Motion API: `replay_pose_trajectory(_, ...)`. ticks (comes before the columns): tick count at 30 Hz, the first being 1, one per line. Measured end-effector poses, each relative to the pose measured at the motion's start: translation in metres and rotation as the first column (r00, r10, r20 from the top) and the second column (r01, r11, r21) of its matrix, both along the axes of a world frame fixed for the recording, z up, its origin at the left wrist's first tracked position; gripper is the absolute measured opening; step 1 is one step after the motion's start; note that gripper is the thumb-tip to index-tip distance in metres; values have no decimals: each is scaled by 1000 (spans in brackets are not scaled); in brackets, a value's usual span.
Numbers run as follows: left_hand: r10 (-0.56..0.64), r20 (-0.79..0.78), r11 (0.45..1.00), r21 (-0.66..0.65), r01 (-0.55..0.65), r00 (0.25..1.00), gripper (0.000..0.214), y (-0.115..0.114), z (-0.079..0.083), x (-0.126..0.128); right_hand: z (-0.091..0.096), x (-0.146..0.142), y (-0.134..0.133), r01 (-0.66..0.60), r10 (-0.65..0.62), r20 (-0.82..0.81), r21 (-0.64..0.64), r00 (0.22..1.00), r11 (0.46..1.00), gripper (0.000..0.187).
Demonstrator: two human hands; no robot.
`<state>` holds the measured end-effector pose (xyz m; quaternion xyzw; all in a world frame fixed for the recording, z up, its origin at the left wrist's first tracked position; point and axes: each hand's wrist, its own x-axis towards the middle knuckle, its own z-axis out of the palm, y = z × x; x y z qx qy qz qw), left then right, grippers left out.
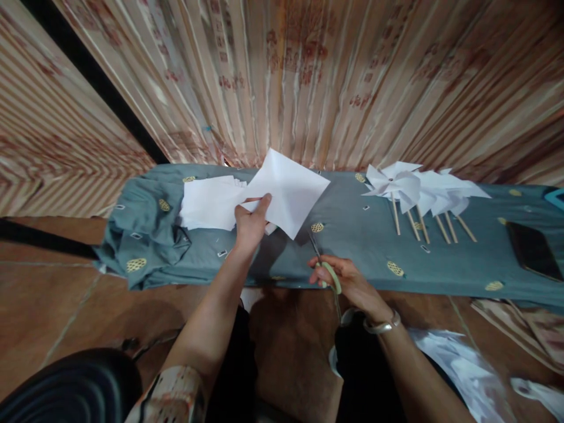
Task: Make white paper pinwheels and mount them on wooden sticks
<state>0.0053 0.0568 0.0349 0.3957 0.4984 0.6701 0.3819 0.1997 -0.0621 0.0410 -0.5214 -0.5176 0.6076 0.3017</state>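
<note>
My left hand point(253, 220) pinches a square sheet of white paper point(291, 188) by its near left side, thumb on top. Faint crease lines show across the sheet. To the left lies a stack of white paper point(209, 202), partly covered by the held sheet. My right hand point(339, 276) is closed around the green handles of a pair of scissors point(330, 276). Their blades point up and away, close to the sheet's near corner but apart from it. A small white thing under the sheet, beside my left hand, is mostly hidden.
Several white paper pinwheels point(396, 185) on wooden sticks lie to the right on the green cloth point(343, 235). A dark phone point(533, 249) rests farther right. Striped curtains point(286, 88) hang behind. A plastic bag of white pieces point(462, 370) and a black stool point(70, 385) are below.
</note>
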Motion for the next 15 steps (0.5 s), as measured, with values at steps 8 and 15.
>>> replay_pose_trajectory(8,-5,58,998,70,1,998,20,-3,11,0,-1,-12,0,-136,136,7,92,991,986,46)
replay_pose_trajectory(15,-22,72,998,69,17,997,21,-3,4,5,0,-14,4,-126,126,7,105,992,986,48)
